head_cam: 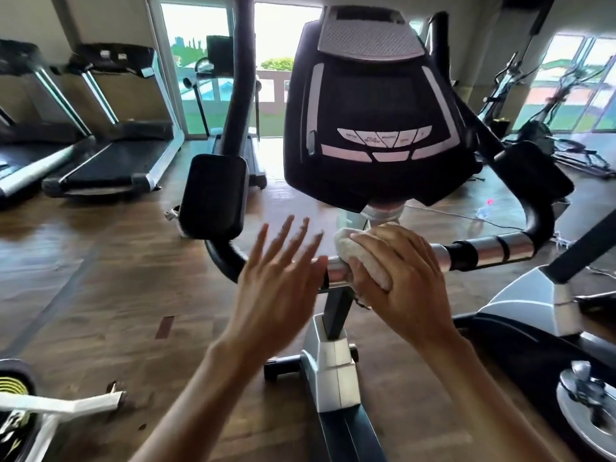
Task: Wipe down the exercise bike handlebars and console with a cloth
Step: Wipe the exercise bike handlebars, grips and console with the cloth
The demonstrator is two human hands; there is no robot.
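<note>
White cloth (353, 251): soft, bunches easily; my right hand (400, 271) clamps it on the handlebar (490, 250).
Left hand (283, 271): spread open, empty.

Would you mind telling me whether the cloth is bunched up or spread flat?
Bunched up. The cloth shows as a rounded wad under the right hand, pressed on the chrome handlebar.

Left hand (276, 278) spread flat, fingers splayed; right hand (403, 278) curled in a clasping grip
</note>
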